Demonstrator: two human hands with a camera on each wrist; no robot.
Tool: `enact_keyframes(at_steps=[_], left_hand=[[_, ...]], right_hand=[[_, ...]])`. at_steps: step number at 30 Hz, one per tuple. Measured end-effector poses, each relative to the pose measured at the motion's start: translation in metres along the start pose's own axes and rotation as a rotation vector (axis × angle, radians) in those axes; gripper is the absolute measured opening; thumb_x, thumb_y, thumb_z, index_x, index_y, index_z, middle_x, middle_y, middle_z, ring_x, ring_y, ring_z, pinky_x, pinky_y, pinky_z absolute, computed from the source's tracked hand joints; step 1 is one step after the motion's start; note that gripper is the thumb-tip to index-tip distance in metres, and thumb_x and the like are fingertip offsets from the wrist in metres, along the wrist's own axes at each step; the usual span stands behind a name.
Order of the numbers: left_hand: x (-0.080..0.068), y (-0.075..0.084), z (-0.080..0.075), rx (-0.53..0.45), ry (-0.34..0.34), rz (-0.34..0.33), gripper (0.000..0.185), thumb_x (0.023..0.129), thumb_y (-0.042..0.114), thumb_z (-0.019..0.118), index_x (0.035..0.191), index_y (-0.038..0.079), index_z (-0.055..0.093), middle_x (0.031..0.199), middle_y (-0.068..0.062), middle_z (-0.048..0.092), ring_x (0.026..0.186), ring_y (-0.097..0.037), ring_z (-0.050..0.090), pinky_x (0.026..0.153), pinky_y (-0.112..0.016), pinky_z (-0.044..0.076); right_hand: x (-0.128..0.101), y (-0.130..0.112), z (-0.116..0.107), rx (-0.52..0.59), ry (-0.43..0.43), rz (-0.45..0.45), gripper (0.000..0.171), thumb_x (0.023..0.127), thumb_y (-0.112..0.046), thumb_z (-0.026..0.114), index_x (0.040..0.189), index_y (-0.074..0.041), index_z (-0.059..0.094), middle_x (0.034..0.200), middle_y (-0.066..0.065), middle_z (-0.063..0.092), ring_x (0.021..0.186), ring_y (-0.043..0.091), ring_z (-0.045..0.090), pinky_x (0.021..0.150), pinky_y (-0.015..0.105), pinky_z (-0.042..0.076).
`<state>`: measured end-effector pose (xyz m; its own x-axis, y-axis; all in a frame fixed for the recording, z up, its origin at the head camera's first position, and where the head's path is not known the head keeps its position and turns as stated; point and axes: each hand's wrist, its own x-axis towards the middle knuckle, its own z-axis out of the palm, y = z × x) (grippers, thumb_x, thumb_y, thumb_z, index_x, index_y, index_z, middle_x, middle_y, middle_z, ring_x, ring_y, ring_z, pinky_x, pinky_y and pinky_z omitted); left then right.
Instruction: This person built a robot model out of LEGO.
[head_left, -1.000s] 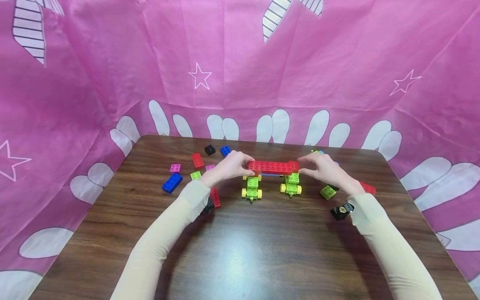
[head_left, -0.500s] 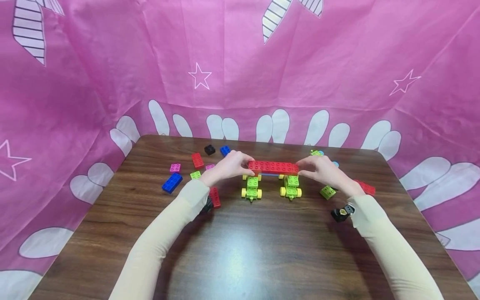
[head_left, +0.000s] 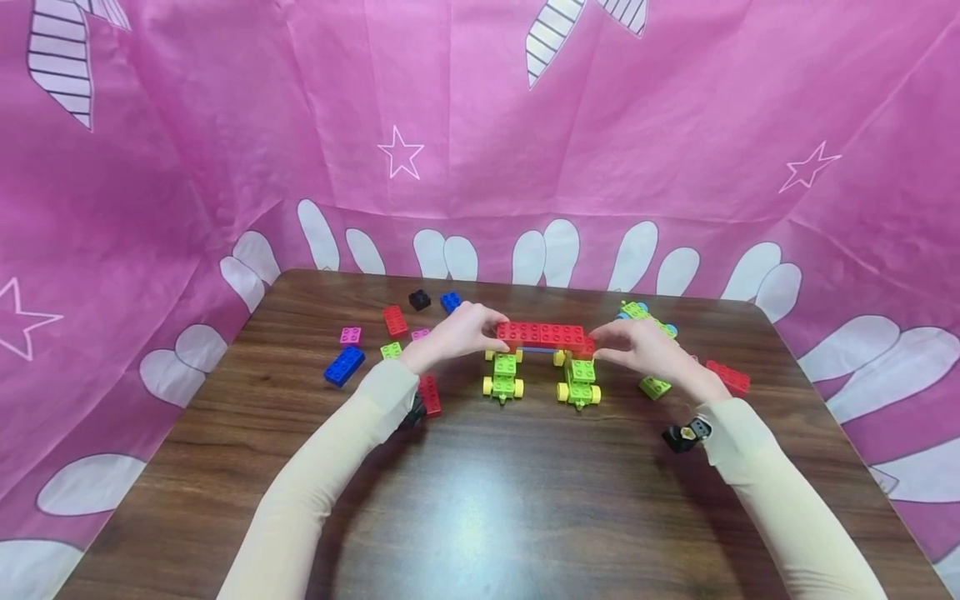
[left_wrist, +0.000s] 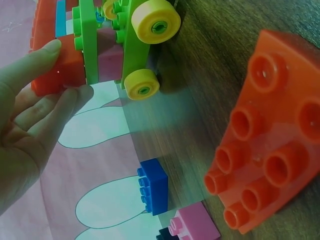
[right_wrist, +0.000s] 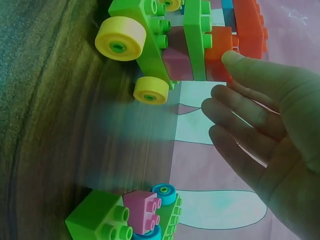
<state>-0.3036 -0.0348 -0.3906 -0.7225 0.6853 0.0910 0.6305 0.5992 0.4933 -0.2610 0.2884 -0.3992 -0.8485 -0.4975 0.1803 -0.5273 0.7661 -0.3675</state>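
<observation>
A long red brick [head_left: 542, 335] bridges two green carts with yellow wheels [head_left: 503, 377] [head_left: 578, 382] on the dark wooden table [head_left: 480, 500]. My left hand [head_left: 491, 327] pinches the brick's left end; in the left wrist view, the left hand [left_wrist: 67, 70] has its thumb on top and its fingers underneath, beside a green cart [left_wrist: 135, 45]. My right hand [head_left: 600, 343] holds the right end. The right wrist view shows the right hand [right_wrist: 220, 77] with its thumb on a red block [right_wrist: 217, 47] above the other cart [right_wrist: 150, 45], its fingers lying just below.
Loose bricks lie at the left: blue [head_left: 344, 365], pink [head_left: 350, 336], red [head_left: 394, 320], black [head_left: 419, 299] and a red one by my left wrist [head_left: 430, 394]. At the right are a green brick [head_left: 656, 387], a red brick [head_left: 727, 377] and a small green build [head_left: 645, 315]. Pink cloth walls the table.
My right hand has shifted slightly left and down at the brick's right end, and the right cart has moved a little with it. The left hand has stayed put.
</observation>
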Motion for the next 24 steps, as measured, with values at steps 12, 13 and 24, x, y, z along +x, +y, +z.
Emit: enact_keyframes(at_steps=[12, 13, 24], left_hand=[[-0.003, -0.001, 0.001, -0.036, -0.005, 0.007, 0.036, 0.087, 0.026, 0.077, 0.117, 0.006, 0.072, 0.099, -0.006, 0.077, 0.091, -0.015, 0.073, 0.088, -0.028, 0.057], [-0.003, -0.001, 0.001, -0.037, -0.004, 0.006, 0.037, 0.087, 0.026, 0.077, 0.117, 0.006, 0.072, 0.101, -0.006, 0.077, 0.093, -0.015, 0.073, 0.089, -0.028, 0.057], [-0.006, 0.000, 0.003, -0.062, -0.019, -0.001, 0.042, 0.087, 0.028, 0.077, 0.121, 0.004, 0.070, 0.109, -0.009, 0.076, 0.100, -0.018, 0.073, 0.093, -0.030, 0.057]], right_hand=[[-0.004, -0.006, 0.006, 0.083, 0.012, -0.015, 0.039, 0.085, -0.021, 0.079, 0.120, -0.008, 0.068, 0.107, 0.007, 0.076, 0.099, 0.024, 0.072, 0.082, 0.039, 0.060], [-0.005, -0.007, 0.005, 0.096, 0.006, -0.021, 0.042, 0.085, -0.021, 0.079, 0.123, -0.008, 0.066, 0.107, 0.006, 0.076, 0.099, 0.024, 0.072, 0.081, 0.038, 0.060], [-0.001, -0.013, -0.002, 0.098, -0.015, -0.034, 0.052, 0.085, -0.027, 0.078, 0.130, -0.008, 0.061, 0.122, 0.010, 0.071, 0.110, 0.025, 0.069, 0.086, 0.042, 0.060]])
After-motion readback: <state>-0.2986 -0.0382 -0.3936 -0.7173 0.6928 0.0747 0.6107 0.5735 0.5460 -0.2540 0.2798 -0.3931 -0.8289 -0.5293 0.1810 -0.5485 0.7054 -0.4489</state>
